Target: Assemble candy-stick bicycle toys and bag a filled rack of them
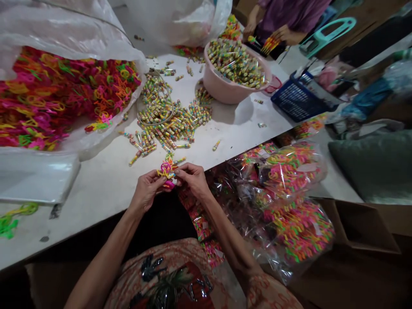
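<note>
At the table's near edge, my left hand (148, 189) is closed around a small bunch of colourful plastic toy pieces (166, 170), pink, yellow and orange. My right hand (193, 178) meets it from the right, thumb and fingers pinched at the bunch's side; what exactly they grip is too small to make out. Just beyond my fingers lies a loose pile of small clear tubes with coloured contents (174, 120). A large white plastic sack (128, 47) lies open at the left, full of similar bright plastic pieces (64, 94).
A pink basin (225, 92) heaped with tubes stands at the back. Clear bags of colourful pieces (296, 214) are stacked at my right. Flat plastic bags (35, 176) lie at left. A blue basket (302, 96) sits behind. Another person's hands (281, 35) hold pieces across the table.
</note>
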### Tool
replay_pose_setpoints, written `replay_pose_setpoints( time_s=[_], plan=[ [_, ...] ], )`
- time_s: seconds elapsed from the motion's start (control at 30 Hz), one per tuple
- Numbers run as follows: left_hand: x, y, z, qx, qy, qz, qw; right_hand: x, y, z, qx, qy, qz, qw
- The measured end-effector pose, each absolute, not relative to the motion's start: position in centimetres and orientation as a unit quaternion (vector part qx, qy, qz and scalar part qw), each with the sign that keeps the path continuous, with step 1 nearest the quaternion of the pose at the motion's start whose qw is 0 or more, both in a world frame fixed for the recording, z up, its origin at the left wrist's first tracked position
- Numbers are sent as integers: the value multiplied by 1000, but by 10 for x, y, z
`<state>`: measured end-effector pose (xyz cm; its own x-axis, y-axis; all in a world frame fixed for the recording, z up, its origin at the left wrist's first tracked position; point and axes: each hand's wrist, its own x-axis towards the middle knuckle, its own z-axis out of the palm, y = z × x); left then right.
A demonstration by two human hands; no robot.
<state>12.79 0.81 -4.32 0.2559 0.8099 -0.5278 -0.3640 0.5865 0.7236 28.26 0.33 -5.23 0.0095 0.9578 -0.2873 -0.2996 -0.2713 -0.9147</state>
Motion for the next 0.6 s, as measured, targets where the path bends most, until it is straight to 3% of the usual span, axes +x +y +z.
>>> replay_pose_setpoints(
  time_s=[0.17, 0.4, 0.6],
  plan=[
    [127, 5, -39, 233, 425, 358, 798, 284, 3, -47, -478, -311, 664, 484],
    [137, 3, -45, 263, 504, 434, 699, 273, -2, -40, -551, -368, 551, 507],
    [152, 14, -45, 336, 494, 433, 675, 295, 17, -56, -550, -345, 571, 502]
  ],
)
